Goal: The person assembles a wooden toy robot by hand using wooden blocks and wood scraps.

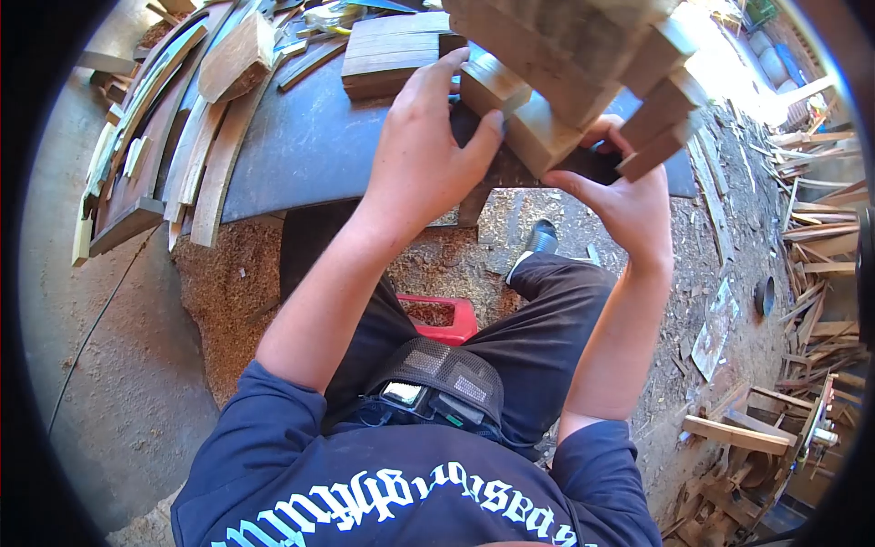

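Workshop floor, chips and sawdust scattered about, scrap wood heaped along the right side. Dark-topped table in front of the person. Wooden blocks, clustered, stand at the table's near edge, upper right of view, partly cut off by the frame top; how they're joined or stacked is unclear. Left hand at the cluster's left side, thumb and index spread, thumb tip at a pale block; can't tell if it grips. Right hand at the lower right, thumb by a bottom corner, fingers partly hidden behind wood; grip unclear too. Another block stack sits just beyond the left hand. Long boards lie on the table's left, wood chunk on top. Red plastic object shows between the person's legs.
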A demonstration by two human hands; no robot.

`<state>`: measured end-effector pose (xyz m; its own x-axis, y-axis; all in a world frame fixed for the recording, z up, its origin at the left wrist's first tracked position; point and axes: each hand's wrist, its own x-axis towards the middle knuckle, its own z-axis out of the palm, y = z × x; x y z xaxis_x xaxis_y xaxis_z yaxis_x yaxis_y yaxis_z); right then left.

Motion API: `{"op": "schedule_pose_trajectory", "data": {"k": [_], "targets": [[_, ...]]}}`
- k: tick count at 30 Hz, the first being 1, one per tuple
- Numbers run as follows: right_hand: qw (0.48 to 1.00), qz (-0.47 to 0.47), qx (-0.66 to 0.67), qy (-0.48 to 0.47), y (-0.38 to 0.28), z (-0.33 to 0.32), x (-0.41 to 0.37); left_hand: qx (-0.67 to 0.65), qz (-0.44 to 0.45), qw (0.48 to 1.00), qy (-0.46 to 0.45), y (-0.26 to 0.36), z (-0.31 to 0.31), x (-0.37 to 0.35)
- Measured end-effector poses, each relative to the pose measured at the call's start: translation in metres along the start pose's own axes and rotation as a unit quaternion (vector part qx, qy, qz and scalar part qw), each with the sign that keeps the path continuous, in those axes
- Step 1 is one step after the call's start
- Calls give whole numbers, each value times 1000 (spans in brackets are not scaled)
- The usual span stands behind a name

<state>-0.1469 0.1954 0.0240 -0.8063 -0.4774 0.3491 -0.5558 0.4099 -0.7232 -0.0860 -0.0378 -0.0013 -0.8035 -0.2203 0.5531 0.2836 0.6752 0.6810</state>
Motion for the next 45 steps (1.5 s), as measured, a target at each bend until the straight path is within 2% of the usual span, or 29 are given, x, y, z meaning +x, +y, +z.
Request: {"op": "schedule_pose_trajectory", "data": {"k": [2,3,5,7,10,14,16,19,22,23,27,30,32,36,40,44,45], "targets": [[997,10,71,17,0,5,0,-34,-6,999,-8,0,-1,1],[999,-40,11,26,0,4,0,-66,-11,998,-15,1,-1,2],[998,-41,52,13,-3,5,0,-155,-31,986,-49,-1,-5,2],[997,-53,56,-7,-5,3,-1,-164,-38,978,-120,-4,-14,0],[988,-55,140,-26,5,8,0,-115,-83,977,-157,6,-16,-6],[990,-71,112,-50,8,4,-1,-104,-43,986,-123,8,-14,-7],[986,-107,124,-34,14,6,0,-186,-16,976,-115,13,-12,-8],[983,-126,136,-10,16,9,-4,-121,-28,984,-126,15,-16,-10],[989,-82,107,-63,8,-5,1,-98,-57,984,-138,10,-17,-12],[983,-43,168,-55,-5,-10,-2,-115,-66,981,-140,6,-17,-13],[981,-143,134,8,3,-5,-9,-144,-90,975,-143,7,-16,-13],[982,-137,120,42,6,-1,-7,-166,-59,981,-84,3,-12,-14],[986,-112,106,61,14,8,-2,-159,-53,982,-83,5,-11,-14],[980,-153,19,126,20,19,0,-196,-80,973,-96,16,-8,-15],[972,-161,-69,156,13,20,-3,-159,-107,974,-118,18,-11,-13],[961,-171,-37,216,20,30,0,-53,-44,993,-98,30,-4,-13],[960,-169,-47,219,21,30,0,-14,-6,996,-86,31,-2,-12]]}}
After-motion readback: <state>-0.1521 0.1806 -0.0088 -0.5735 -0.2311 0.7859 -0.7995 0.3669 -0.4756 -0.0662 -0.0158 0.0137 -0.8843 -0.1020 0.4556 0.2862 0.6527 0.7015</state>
